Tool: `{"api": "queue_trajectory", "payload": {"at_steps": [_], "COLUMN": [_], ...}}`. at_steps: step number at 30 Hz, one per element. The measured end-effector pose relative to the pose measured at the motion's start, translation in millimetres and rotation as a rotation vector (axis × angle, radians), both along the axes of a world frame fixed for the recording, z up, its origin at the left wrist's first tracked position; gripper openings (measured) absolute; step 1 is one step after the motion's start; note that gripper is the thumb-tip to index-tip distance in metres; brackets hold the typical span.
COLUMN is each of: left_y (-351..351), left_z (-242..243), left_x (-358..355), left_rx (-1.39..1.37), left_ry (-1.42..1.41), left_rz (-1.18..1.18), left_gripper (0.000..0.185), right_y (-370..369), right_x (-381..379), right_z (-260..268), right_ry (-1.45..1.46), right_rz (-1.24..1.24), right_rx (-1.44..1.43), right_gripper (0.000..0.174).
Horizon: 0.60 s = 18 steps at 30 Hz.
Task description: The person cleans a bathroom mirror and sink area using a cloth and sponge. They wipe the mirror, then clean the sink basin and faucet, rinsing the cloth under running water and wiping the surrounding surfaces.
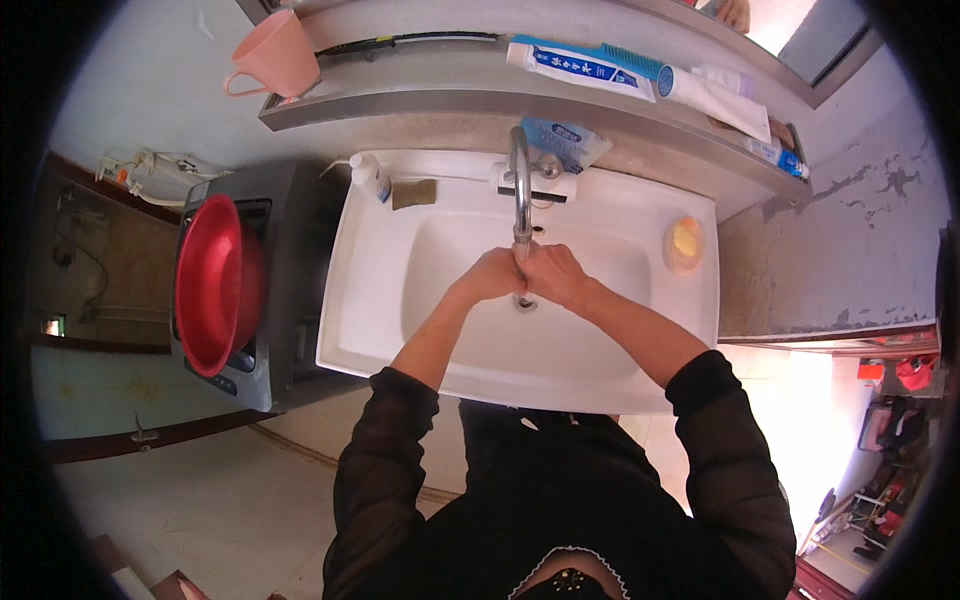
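My left hand and my right hand meet under the spout of a chrome tap. Water appears to run from it onto them. Both are over the basin of a white washbasin, just above the drain. The fingers are curled inward and overlap, so whether anything small lies between them is hidden. On the right rim of the washbasin, yellow soap rests in a soap dish. A white bottle stands at the back left corner, beside a brownish flat piece.
Behind the tap leans a blue packet. Above runs a metal shelf holding a pink mug, a toothpaste tube, a blue comb and other tubes. A red plastic basin sits tilted on a grey washing machine at left.
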<state>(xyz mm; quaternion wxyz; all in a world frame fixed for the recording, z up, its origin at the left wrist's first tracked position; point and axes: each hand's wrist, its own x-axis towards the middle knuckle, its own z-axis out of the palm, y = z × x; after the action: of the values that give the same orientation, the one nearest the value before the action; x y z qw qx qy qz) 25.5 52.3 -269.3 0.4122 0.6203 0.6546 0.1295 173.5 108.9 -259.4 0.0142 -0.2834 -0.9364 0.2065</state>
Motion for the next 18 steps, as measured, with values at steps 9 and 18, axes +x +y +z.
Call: {"api": "queue_trajectory", "payload": {"at_steps": [9,18], "left_y": [-31.2,-22.9], "left_z": [-27.1,-83.2], "left_x": [-15.5,12.6], "left_rx": [-0.132,0.329], "left_ry": [-0.763,-0.329], "left_rz": [0.644,0.848], "left_gripper": [0.02,0.029], "right_y": [-5.6,-19.3], "right_x": [27.4,68.3], "right_z": [-35.8,-43.4], "right_ry": [0.486,0.591], "right_rz": [-0.263,-0.677], "right_rx": [-0.86,-1.219], "right_gripper": [0.047,0.027]}}
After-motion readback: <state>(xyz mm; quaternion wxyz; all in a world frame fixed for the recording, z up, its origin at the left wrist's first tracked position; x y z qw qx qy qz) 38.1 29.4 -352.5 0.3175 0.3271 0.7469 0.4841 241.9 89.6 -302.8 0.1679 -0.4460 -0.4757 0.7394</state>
